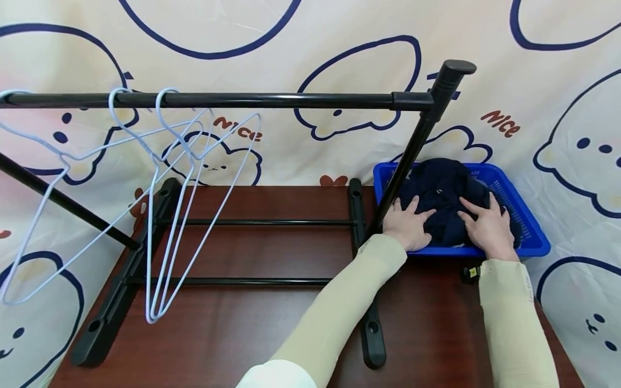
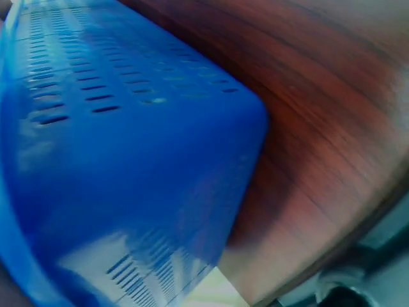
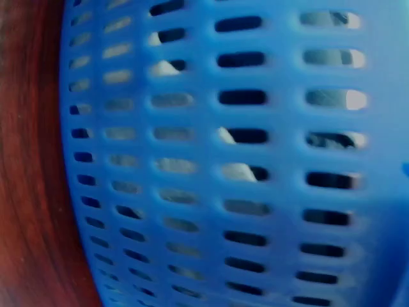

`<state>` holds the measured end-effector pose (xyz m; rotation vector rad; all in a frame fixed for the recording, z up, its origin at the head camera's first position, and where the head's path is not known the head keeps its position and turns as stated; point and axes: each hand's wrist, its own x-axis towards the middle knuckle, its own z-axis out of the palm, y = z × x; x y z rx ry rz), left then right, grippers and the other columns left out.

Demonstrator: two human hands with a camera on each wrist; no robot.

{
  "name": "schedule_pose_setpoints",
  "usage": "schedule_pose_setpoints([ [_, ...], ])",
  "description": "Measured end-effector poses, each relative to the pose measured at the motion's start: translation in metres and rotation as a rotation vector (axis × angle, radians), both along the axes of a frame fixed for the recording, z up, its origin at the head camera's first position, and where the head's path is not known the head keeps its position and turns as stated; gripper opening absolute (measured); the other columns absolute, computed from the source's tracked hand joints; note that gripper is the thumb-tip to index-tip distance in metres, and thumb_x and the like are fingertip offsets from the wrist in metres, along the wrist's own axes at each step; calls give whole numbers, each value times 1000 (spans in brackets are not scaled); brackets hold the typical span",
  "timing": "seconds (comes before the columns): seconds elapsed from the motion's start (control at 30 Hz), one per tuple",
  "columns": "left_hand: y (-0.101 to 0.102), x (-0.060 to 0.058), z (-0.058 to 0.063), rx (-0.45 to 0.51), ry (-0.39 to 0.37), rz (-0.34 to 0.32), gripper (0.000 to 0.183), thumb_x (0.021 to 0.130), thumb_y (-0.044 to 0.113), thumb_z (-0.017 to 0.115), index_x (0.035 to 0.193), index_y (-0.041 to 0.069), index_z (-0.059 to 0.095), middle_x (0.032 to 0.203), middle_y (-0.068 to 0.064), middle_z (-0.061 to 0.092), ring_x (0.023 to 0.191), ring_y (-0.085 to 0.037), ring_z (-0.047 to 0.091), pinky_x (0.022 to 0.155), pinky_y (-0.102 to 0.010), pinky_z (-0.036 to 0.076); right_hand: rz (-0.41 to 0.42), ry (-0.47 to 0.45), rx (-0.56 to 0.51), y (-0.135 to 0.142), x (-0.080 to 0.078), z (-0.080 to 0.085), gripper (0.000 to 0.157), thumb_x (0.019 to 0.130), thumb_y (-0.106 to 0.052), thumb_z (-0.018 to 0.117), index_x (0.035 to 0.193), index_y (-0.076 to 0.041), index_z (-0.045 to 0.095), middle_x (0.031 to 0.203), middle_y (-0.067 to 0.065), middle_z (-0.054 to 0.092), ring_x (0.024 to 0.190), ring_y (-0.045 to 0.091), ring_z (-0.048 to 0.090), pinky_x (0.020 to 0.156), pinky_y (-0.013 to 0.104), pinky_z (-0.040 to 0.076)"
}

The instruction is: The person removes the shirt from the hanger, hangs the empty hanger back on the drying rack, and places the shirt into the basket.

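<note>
A bundle of dark navy cloth (image 1: 443, 188) lies heaped in a blue plastic basket (image 1: 536, 237) on the right of the table. My left hand (image 1: 407, 223) reaches over the basket's near left side, its fingers spread against the cloth. On the near right part of the same bundle rests my right hand (image 1: 489, 227), fingers also spread. What kind of garment the cloth is, I cannot tell. Both wrist views show only the basket's outside: a corner of the slotted blue wall (image 2: 140, 147) in the left, rows of slots in the blue wall (image 3: 198, 147) in the right.
A black rack stands on the brown table (image 1: 271, 334), its top bar (image 1: 291, 101) running leftward from a slanted post (image 1: 412, 145) beside the basket. Several pale blue hangers (image 1: 155, 215) hang at its left. Behind is a printed cloth backdrop (image 1: 349, 64). A small black object (image 1: 470, 274) lies before the basket.
</note>
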<state>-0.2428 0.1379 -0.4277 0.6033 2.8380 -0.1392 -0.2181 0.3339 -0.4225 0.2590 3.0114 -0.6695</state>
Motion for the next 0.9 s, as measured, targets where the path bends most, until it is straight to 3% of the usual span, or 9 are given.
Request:
schedule_pose_setpoints([
  [0.23,-3,-3,-1,24,39,-35,63,102,67,32,151,64,-8,168,17,-5,154,-25,7,120,-36,5,-31,30,-4,0,-3,3,57,108,-47,40,159,-23,32,166,22,-14,141,65,-9,92,87,15],
  [0.53,-8,-2,-3,60,57,-37,61,102,66,32,151,65,-4,168,17,-5,154,-25,6,120,-36,3,-43,39,-9,-3,-4,-2,58,108,-49,40,159,-23,33,166,20,-14,142,64,-9,91,88,16],
  [0.73,-13,3,-9,150,87,-54,58,103,61,35,154,62,8,168,17,3,154,-29,8,121,-38,2,-54,35,-32,-4,0,-6,59,107,-51,39,159,-25,33,166,19,-15,142,64,-10,91,88,15],
  [0.9,-14,15,-10,211,155,-62,55,103,54,40,156,54,25,166,15,16,153,-28,13,121,-40,9,-70,45,-41,-2,4,-6,59,107,-52,40,159,-26,32,167,19,-14,141,64,-10,91,88,16],
])
